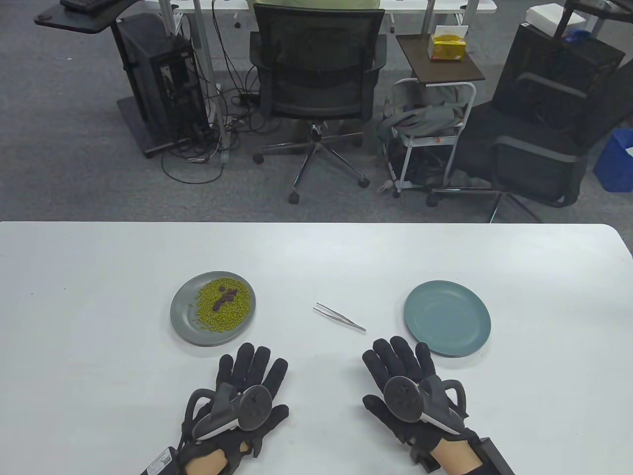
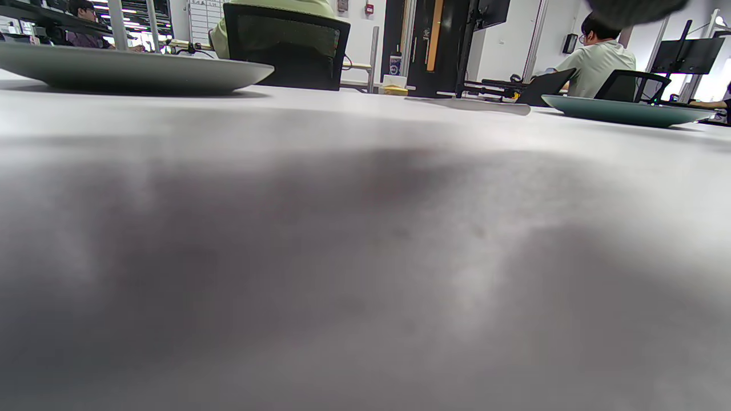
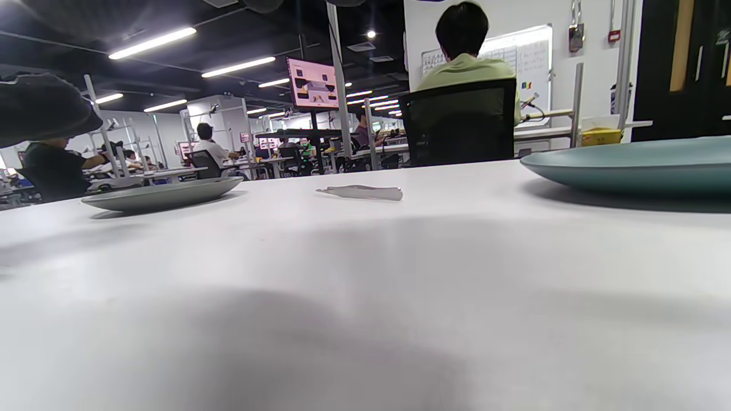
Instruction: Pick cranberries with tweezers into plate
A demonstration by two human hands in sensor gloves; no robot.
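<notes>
White table [image 1: 316, 257], smooth, matte, rounded far-right corner; far edge ran across the table view, with a broad bare band between it and the items. Left hand [image 1: 242, 391] and right hand [image 1: 408, 381] lay palm-down, flat on the surface near the front edge, fingers spread, holding nothing. Tweezers [image 1: 339, 316], thin bright metal, tips apart and pointing left, lay between the two plates, just beyond the right hand and apart from it. Grey plate [image 1: 185, 311], round, shallow, stood ahead of the left hand; it carried a heap of small green beans [image 1: 225, 309] with dark, wrinkled cranberries [image 1: 225, 296] on top. Teal plate [image 1: 447, 317], round, bare-faced, sat just beside the right hand's fingertips. Beyond the table: black mesh office chair [image 1: 316, 69] on grey carpet.
</notes>
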